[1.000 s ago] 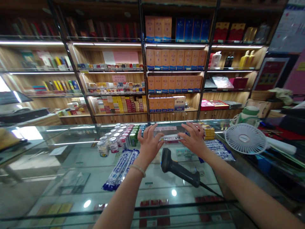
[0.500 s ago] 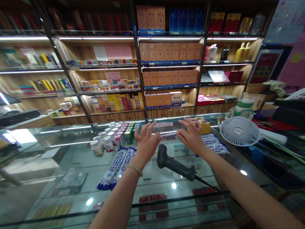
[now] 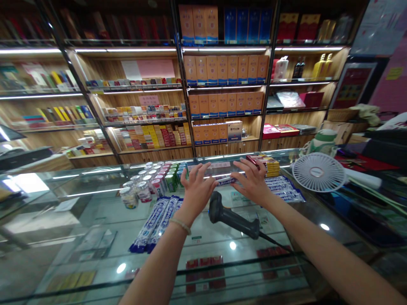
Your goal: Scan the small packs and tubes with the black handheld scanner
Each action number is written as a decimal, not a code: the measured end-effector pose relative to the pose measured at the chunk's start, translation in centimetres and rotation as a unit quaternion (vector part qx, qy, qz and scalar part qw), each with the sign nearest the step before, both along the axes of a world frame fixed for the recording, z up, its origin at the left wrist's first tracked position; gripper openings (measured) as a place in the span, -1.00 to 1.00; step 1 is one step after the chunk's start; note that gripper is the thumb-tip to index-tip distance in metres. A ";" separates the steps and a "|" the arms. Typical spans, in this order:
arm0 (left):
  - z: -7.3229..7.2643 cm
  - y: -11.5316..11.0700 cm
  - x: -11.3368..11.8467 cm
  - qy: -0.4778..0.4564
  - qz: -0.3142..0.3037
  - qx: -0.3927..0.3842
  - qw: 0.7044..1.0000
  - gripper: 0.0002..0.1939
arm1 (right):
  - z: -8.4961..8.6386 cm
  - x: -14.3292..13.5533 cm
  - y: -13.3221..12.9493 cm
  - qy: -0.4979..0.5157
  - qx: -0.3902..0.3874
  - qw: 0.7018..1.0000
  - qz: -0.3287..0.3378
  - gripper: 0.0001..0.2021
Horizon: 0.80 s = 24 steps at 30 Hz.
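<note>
A long blue-and-white stick packet (image 3: pixel 226 181) lies crosswise between my hands above the glass counter. My left hand (image 3: pixel 199 188) pinches its left end between thumb and forefinger, with the other fingers raised. At the other end, my right hand (image 3: pixel 252 180) has thumb and forefinger around the packet, a little apart. Just below is a black handheld barcode scanner (image 3: pixel 233 218) with its cable running right. Matching stick packets (image 3: pixel 155 224) lie beside my left wrist, and more packets (image 3: pixel 282 189) lie right of my right hand.
Several cans and jars (image 3: pixel 152 180) stand in rows at the left on the glass counter (image 3: pixel 121 237). Yellow packs (image 3: pixel 271 166) are stacked behind my right hand. A white fan (image 3: pixel 318 173) and a green-and-white bottle (image 3: pixel 322 142) are at the right. Stocked shelves (image 3: pixel 225 87) line the wall.
My right thumb and forefinger have spread slightly and shifted left, and the packet's printed face now shows more. A dark red pack shows behind my right fingers. My left hand is nearly still.
</note>
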State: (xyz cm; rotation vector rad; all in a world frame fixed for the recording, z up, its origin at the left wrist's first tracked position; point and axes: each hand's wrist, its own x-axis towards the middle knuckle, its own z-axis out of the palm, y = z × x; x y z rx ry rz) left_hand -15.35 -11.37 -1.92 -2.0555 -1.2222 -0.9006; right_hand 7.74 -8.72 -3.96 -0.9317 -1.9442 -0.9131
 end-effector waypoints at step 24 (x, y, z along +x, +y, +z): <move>0.0 0.4 -0.8 -0.038 0.007 0.085 0.996 -0.77 | 0.8 1.0 0.1 0.044 0.025 0.999 0.004 -0.84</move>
